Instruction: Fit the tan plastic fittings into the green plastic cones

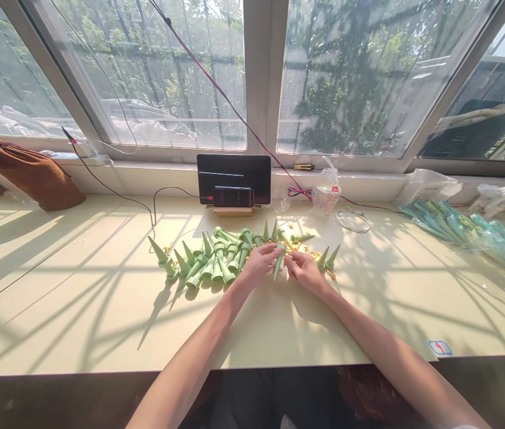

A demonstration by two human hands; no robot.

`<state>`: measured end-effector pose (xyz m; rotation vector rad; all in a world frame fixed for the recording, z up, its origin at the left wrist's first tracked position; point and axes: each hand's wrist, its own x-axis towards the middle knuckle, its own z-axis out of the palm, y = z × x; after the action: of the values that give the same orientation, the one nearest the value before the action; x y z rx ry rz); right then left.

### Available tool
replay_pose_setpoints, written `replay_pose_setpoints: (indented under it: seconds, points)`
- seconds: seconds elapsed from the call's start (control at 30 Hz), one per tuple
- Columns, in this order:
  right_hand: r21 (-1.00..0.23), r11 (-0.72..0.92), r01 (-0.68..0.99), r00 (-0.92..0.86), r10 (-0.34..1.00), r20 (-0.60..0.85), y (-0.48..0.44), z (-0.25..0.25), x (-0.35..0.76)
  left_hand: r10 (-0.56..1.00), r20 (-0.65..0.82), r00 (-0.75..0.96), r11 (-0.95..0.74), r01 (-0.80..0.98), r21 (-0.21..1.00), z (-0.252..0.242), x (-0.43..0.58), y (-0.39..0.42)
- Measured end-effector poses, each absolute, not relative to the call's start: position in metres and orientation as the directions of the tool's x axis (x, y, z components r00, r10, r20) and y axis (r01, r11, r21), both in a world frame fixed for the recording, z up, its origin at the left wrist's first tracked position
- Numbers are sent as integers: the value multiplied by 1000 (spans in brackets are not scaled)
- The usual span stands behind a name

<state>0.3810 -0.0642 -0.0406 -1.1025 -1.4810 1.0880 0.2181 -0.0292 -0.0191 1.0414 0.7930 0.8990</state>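
My left hand is closed on a green plastic cone-shaped spike, whose pointed end slants down toward me. Close beside it, my right hand has its fingers pinched together at the spike's wide end; what they hold is too small to make out. To the left lies a heap of similar green spikes, some standing on their wide ends and others lying down. Small yellow pieces are scattered behind and around my hands. Two more green spikes stand just right of my right hand.
A black tablet with a phone in front stands by the window. Nearby are a knotted plastic bag, a coiled white cable and a box cutter. Bagged green-blue items lie right, a brown bag left.
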Motion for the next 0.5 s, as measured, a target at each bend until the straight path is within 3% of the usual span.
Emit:
replay_pose_setpoints:
  seconds: [0.1, 0.2, 0.5]
  points:
    - [-938, 263, 227, -66, 965, 254, -65, -43, 379, 892, -153, 425, 288, -273, 918, -17, 219, -29]
    - [-939, 255, 231, -44, 967, 251, -64, -44, 377, 895, -171, 412, 302, -276, 912, -17, 220, -29]
    - [-995, 99, 15, -116, 988, 97, -66, -36, 376, 921, -58, 385, 136, -177, 975, -22, 218, -26]
